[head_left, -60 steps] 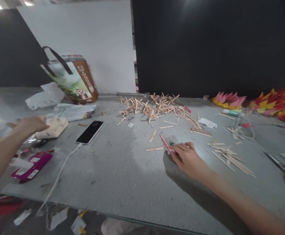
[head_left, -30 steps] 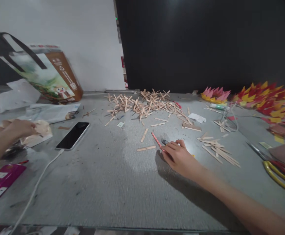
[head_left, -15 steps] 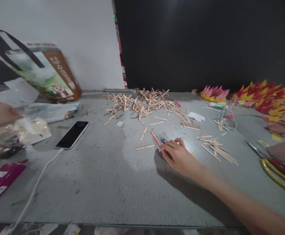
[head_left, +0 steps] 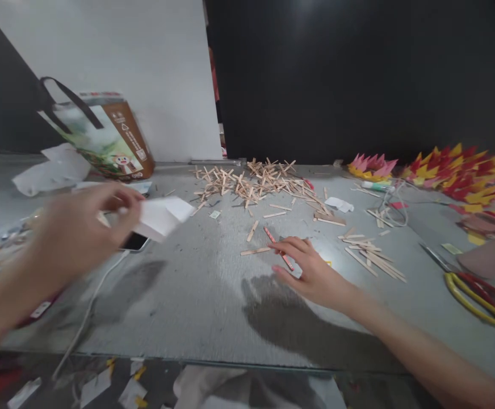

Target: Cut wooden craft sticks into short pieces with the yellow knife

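My left hand (head_left: 88,230), blurred by motion, is pinched on a creased piece of white paper (head_left: 164,217) and hangs above the table near the phone (head_left: 135,242). The phone is partly hidden behind that hand. Over the middle of the table my right hand (head_left: 311,275) is open, its thumb and fingers apart. Beneath its fingertips lies a red patterned pencil (head_left: 268,233). Just left of these fingers are two loose wooden craft sticks, one of them (head_left: 254,251) nearly level. A small yellow thing (head_left: 328,263) peeks out behind the right hand.
A heap of crossed craft sticks (head_left: 247,184) lies at the back. More sticks (head_left: 373,255) and yellow-and-red-handled scissors (head_left: 477,301) are on the right, with paper crowns (head_left: 456,170) behind. A carrier bag (head_left: 111,139) stands back left. A white cable (head_left: 89,301) crosses the left side.
My left hand has come right from the plastic bags at the far left, carrying the white paper. My right hand has let go of the pencil, lifted slightly and spread its fingers.
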A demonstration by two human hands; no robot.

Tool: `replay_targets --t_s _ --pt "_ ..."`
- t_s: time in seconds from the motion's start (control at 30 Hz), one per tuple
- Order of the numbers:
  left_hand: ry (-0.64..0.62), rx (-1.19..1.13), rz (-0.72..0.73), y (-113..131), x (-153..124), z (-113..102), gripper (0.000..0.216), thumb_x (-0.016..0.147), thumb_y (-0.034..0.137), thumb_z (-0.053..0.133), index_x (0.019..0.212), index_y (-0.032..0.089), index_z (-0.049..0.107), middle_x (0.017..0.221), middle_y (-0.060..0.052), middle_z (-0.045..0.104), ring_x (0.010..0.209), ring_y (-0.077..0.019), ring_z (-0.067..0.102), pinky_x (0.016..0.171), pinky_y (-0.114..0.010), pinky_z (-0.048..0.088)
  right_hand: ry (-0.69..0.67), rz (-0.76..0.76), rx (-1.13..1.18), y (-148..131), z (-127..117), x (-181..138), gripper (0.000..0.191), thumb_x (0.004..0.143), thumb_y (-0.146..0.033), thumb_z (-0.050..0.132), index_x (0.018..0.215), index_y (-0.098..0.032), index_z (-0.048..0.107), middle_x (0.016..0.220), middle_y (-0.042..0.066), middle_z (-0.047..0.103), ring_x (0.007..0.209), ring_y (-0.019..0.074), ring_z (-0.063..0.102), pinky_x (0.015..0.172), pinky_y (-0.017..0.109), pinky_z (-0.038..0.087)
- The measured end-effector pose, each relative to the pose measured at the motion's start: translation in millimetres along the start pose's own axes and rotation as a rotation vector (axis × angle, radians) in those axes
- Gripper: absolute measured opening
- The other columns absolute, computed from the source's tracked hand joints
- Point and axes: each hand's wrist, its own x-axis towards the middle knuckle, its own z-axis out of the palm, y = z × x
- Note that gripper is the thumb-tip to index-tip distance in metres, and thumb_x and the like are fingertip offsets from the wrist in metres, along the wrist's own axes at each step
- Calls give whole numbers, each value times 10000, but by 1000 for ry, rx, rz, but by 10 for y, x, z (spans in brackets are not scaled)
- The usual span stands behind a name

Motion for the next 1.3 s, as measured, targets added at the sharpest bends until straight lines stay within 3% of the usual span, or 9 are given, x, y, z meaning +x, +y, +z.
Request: replay_targets --t_s 0.17,0.3,0.43,0.73,0.8,0.87,1.0,1.13,1.3 --pt "-111 -233 112 833 -659 494 104 965 271 579 888 206 606 1011 8 743 843 -158 674 775 -242 467 -47 41 238 -487 -54 -197 697 950 -490 703 1546 -326 381 1545 91 504 1450 284 449 1188 470 390" --pt "-115 -353 79 1077 -1047 702 111 1002 257 519 909 222 569 959 -10 726 842 -172 669 774 -268 462 165 95 111 -685 102 -327 1029 847 -571 784 1643 -293 194 1686 155 264 1555 391 250 1217 603 315" --pt "-224 -457 23 1148 -1144 788 151 1020 280 506 895 221 567 894 3 705 771 -156 640 717 -260 441 211 26 -89 -685 203 -369 750 891 -464 771 1545 -323 431 1740 108 71 1583 441 92 1213 677 231" --pt "-480 -904 -256 1064 -1122 864 281 1012 417 551 863 197 644 833 -29 685 794 -180 618 721 -265 441 -22 -145 158 -594 228 -391 566 944 13 420 1422 -253 566 1403 96 626 1283 262 541 1090 482 430" --pt "-470 -1198 -410 1014 -1172 989 331 992 505 570 1019 197 688 1015 -73 726 882 -204 650 766 -279 483 50 30 320 -597 272 -401 292 1018 -109 434 1130 -200 688 1023 66 721 948 213 642 871 362 522" --pt "-371 -1483 -551 992 -1263 1119 481 915 618 638 1173 213 678 1145 -102 724 941 -234 670 799 -305 519 125 290 460 -601 316 -404 334 1062 -326 486 800 -184 636 679 2 585 630 150 536 603 273 460" --pt "-643 -1594 -571 1035 -1450 1228 649 865 563 760 1386 210 602 1118 -125 741 943 -262 700 813 -329 533 111 534 725 -606 338 -392 489 1022 -566 533 717 -184 555 619 -24 485 541 110 399 468 233 326" --pt "-592 -1479 -703 1070 -1497 1161 516 853 459 802 1283 211 663 782 -26 708 636 -165 615 584 -230 452 113 430 804 -582 244 -432 305 1026 -489 578 1015 -199 674 822 17 650 660 143 528 547 234 410" --pt "-524 -1616 -679 1039 -1412 1049 283 804 426 808 973 201 766 721 -7 661 577 -123 540 551 -208 433 -49 -6 770 -599 -44 -517 375 1075 -393 440 1014 -231 772 874 51 708 706 172 605 638 285 429"
